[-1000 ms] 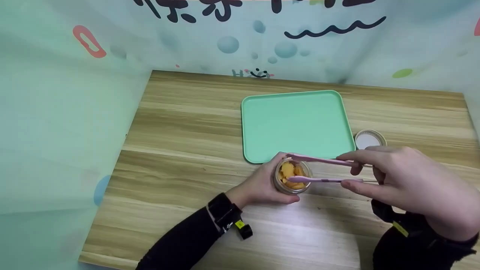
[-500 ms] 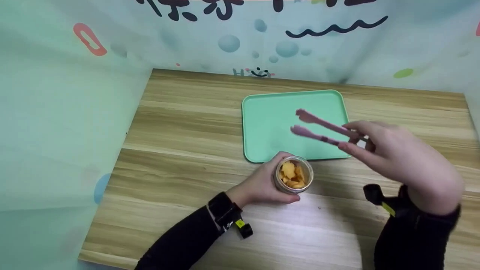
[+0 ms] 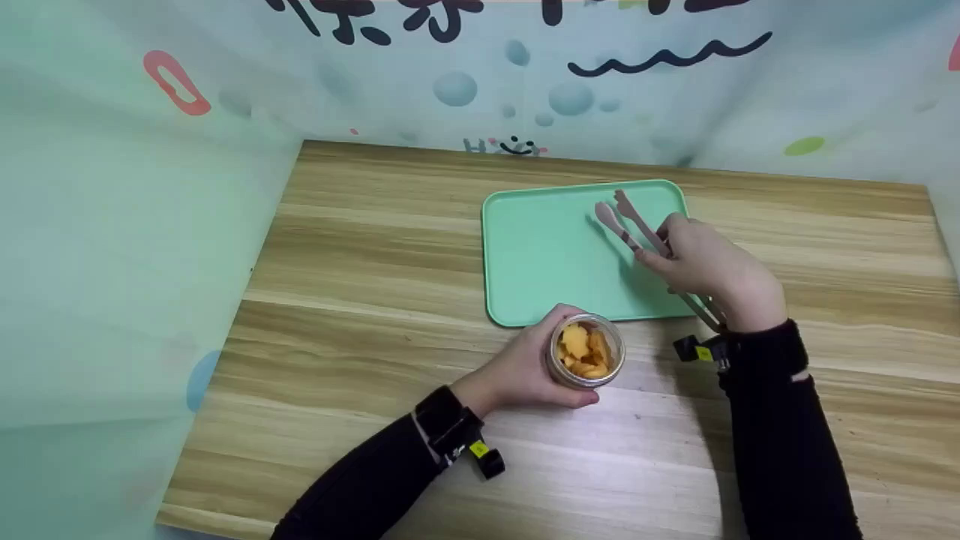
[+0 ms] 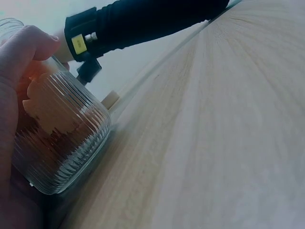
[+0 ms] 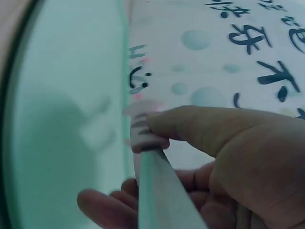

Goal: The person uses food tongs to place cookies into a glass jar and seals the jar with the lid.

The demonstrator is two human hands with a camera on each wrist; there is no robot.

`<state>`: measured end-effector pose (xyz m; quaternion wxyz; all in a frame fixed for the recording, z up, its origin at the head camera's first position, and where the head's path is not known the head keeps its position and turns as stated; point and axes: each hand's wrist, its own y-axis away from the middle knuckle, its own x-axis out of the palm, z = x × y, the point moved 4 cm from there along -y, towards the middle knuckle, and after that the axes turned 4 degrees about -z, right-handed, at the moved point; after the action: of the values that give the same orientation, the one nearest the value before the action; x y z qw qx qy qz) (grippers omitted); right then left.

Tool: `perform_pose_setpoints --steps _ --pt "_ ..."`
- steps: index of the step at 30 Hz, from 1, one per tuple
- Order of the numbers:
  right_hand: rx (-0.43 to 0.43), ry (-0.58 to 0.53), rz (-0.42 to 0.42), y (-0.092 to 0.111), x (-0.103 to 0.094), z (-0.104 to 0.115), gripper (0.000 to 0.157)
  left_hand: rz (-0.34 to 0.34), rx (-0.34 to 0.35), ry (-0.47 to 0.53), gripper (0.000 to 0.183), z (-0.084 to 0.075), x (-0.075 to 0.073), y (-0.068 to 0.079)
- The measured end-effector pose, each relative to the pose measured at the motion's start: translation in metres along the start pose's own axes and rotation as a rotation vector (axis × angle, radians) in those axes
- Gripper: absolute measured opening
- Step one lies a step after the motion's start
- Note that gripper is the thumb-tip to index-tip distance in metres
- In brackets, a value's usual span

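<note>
My left hand [image 3: 517,371] grips a ribbed clear glass jar [image 4: 71,124] that stands on the table. Inside lie several flat orange pieces [image 3: 576,341] with scalloped edges, perhaps crackers or chips. My right hand [image 3: 705,259] holds pink tongs [image 3: 607,216] over the right part of a mint green tray [image 3: 529,262]. Their two tips are spread apart, pointing to the back left, and I see nothing between them. In the right wrist view, the thumb presses on one arm of the tongs [image 5: 152,186], and the fingers curl beneath.
A wood-grain table [image 3: 375,300] extends left of the tray and in front of it. Printed cloth [image 3: 420,82] hangs along the back and left sides. The jar sits just in front of the tray's near edge.
My right hand has carried the tongs from the jar's mouth up and back over the tray. The hand now covers where the jar lid lay. Left hand and jar stay put.
</note>
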<state>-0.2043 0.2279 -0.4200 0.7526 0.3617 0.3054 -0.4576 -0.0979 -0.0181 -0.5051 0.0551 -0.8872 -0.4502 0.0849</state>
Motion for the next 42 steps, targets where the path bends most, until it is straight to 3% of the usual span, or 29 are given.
perform_pose_setpoints --steps 7,14,26,33,42 --pt "0.03 0.085 -0.009 -0.004 0.002 -0.008 0.039 -0.005 0.001 -0.01 0.09 0.001 -0.001 0.001" --pt "0.056 0.085 0.007 -0.005 0.002 -0.011 0.046 -0.007 -0.003 -0.014 0.09 0.001 -0.001 0.001" --pt "0.076 0.092 -0.022 0.018 -0.03 -0.039 0.07 0.002 -0.016 0.011 0.09 -0.001 0.0 0.001" --pt "0.19 0.162 0.055 0.035 -0.038 -0.054 0.107 -0.004 -0.021 0.01 0.089 0.0 0.0 0.001" --pt "0.269 0.188 0.079 0.043 -0.034 -0.061 0.113 -0.003 -0.026 0.007 0.091 -0.001 0.0 0.001"
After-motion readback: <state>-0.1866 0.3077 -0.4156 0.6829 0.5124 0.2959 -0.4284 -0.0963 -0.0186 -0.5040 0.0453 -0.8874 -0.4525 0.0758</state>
